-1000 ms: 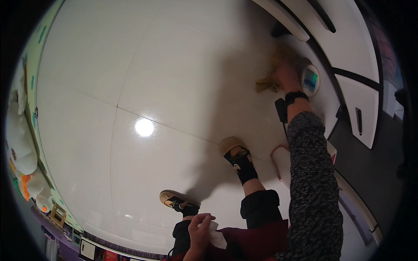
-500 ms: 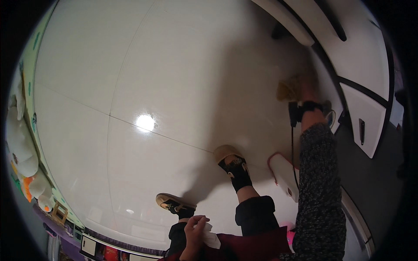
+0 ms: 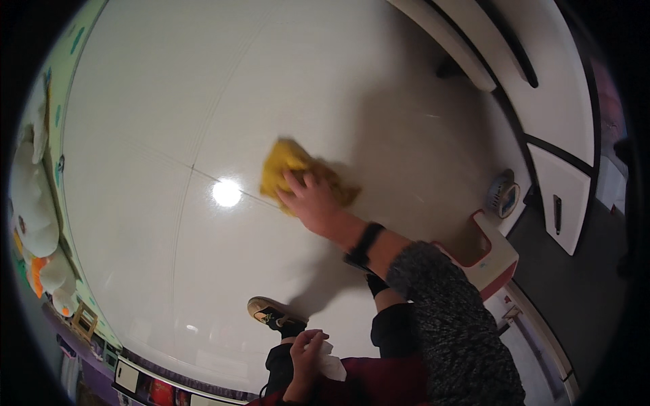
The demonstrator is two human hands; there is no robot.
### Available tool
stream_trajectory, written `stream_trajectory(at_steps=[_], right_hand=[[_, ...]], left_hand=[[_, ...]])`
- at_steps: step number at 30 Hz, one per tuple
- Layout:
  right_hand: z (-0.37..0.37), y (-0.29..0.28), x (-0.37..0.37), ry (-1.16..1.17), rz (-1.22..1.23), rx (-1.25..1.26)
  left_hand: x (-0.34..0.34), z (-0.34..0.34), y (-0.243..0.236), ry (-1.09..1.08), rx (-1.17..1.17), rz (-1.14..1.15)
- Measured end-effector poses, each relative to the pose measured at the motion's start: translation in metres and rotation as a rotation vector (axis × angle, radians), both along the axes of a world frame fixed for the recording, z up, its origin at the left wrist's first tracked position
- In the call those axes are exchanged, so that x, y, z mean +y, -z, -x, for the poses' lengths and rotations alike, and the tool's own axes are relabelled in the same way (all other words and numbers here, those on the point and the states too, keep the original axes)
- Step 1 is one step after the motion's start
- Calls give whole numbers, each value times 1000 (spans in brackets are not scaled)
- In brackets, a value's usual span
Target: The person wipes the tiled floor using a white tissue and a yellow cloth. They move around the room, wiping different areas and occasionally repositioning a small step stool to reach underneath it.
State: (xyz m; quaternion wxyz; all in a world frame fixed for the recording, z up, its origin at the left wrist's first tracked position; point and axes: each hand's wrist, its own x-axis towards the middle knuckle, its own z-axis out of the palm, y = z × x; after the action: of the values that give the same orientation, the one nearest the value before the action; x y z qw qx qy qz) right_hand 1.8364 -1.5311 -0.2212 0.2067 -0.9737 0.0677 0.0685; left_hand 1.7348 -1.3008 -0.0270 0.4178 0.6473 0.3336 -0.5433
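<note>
The right hand [image 3: 316,204] is lying spread, unclenched, over the yellow cloth [image 3: 277,169], apparently for even pressure, away from the right edge of the floor [image 3: 139,223]; the left grip [image 3: 305,361] is clasping white tissue [image 3: 332,366], probably freeing the right

Head cam = L of 2 side-by-side wide fisheyes, worn on person's head, looking steeply down at floor [image 3: 156,88]. Pic upright, unmirrored. Fairly close: L hand [image 3: 307,352] nr bottom edge, R hand [image 3: 315,203] approx mid-frame. Cabinet fronts [image 3: 569,183] bow at R rim; dk vignette in corners.
</note>
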Motion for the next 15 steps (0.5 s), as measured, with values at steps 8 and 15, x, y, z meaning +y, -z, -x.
stream_trajectory(at_steps=[8,15], right_hand=[[157,-3,-115,390,171,321],[15,68,-252,460,449,-22]], left_hand=[[13,-21,-12,-28,-53,12],[14,-53,-25,-214,26,56]])
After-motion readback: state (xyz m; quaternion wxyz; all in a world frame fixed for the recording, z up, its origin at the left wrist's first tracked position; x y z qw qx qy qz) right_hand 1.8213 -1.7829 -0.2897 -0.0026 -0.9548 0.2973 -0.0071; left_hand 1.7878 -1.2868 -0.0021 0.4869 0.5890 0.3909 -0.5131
